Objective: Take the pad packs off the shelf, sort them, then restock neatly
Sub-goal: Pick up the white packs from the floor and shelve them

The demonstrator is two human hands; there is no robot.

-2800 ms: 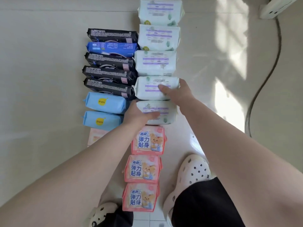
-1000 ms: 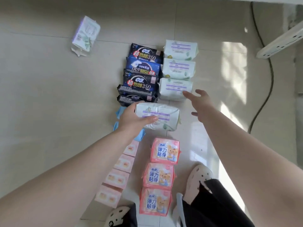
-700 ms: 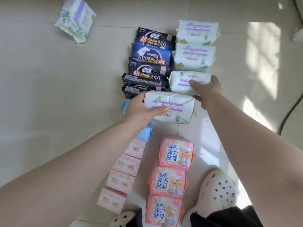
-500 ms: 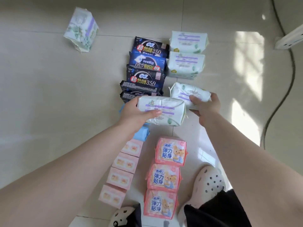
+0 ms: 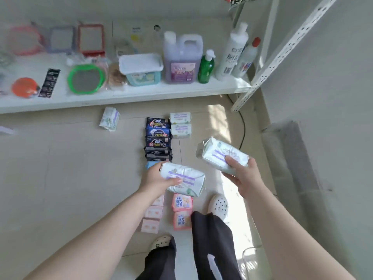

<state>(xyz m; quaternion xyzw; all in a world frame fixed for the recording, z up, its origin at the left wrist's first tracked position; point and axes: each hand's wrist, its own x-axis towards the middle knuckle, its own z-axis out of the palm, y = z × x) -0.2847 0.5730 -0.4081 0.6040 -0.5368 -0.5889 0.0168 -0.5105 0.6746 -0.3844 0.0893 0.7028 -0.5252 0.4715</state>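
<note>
My left hand (image 5: 156, 177) grips a white pad pack with purple stripes (image 5: 184, 179), held above the floor. A second white pack (image 5: 219, 154) is gripped by my right hand (image 5: 243, 175), raised and tilted. Two more white packs (image 5: 180, 125) lie on the floor at the far end of the right row. Beside them runs a row of dark blue and black packs (image 5: 158, 138). Pink packs with a bear print (image 5: 181, 211) and pale pink packs (image 5: 153, 215) lie near my feet. One white pack (image 5: 110, 119) stands apart to the left. The white shelf (image 5: 141, 92) is ahead.
The shelf carries a purple detergent jug (image 5: 181, 59), a green bottle (image 5: 205, 67), white bottles (image 5: 232, 51), a wipes box (image 5: 141, 69) and round sieves (image 5: 86, 78). A perforated shelf post (image 5: 268, 63) slants at the right. A black cable (image 5: 243, 128) runs along the floor. My shoes (image 5: 219, 206) stand by the pink packs.
I have lifted both white packs off the floor and risen, so the view now takes in the shelf. My right hand has raised its pack up and to the right.
</note>
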